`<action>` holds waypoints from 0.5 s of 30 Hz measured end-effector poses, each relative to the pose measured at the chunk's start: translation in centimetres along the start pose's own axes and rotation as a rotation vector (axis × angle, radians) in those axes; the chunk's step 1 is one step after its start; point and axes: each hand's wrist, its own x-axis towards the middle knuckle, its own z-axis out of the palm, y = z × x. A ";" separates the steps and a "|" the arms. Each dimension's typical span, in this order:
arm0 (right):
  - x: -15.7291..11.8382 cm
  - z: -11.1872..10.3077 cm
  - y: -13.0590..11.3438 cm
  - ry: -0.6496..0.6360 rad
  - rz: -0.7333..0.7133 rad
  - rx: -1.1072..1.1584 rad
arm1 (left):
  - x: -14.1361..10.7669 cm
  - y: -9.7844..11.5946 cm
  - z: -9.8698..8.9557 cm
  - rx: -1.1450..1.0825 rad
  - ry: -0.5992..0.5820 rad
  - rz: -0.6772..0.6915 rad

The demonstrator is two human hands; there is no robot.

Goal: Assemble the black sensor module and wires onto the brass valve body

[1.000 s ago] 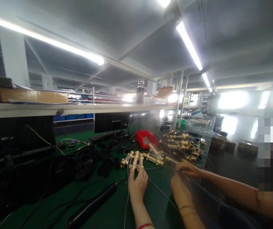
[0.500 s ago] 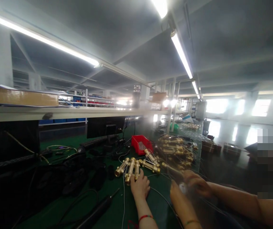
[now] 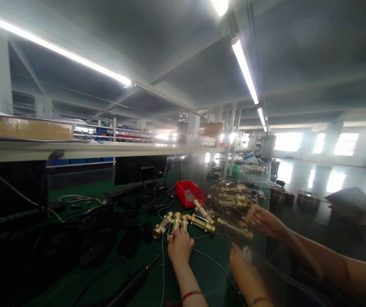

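Observation:
My left hand point(image 3: 180, 247), with a red band at the wrist, reaches over the near ends of the brass pipe fittings point(image 3: 177, 219) on the green table. Its fingers curl down around one of them, covering its lower part. My right hand point(image 3: 242, 266) is lower right, its thumb side up and fingers bent out of sight. Beside it is a small whitish thing point(image 3: 246, 254), blurred; whether the hand holds it is unclear. Another brass fitting point(image 3: 235, 228) lies beyond my right hand. A co-worker's hand point(image 3: 261, 219) reaches in from the right above it.
Behind the fittings stands a red bin point(image 3: 189, 194) of small metal parts. More brass fittings point(image 3: 232, 198) are heaped to its right. A black pen-shaped tool point(image 3: 131, 281) with a thin metal tip lies at front left. Thin cables cross the green table point(image 3: 208, 273). A shelf point(image 3: 106, 150) spans above.
My left hand has shifted left and slightly up onto the middle fittings. The co-worker's hand has risen away from the fitting near my right hand, which has barely moved.

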 end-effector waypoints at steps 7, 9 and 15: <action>-0.7 3.8 1.4 -0.117 0.079 -0.093 | 6.0 0.5 6.2 -0.066 0.014 -0.067; -1.5 3.7 2.0 -0.131 0.082 -0.103 | 4.7 -0.1 6.2 -0.103 0.019 -0.108; -2.9 -6.2 5.7 -0.123 -0.012 -0.083 | 1.2 -2.4 6.0 -0.160 0.114 -0.148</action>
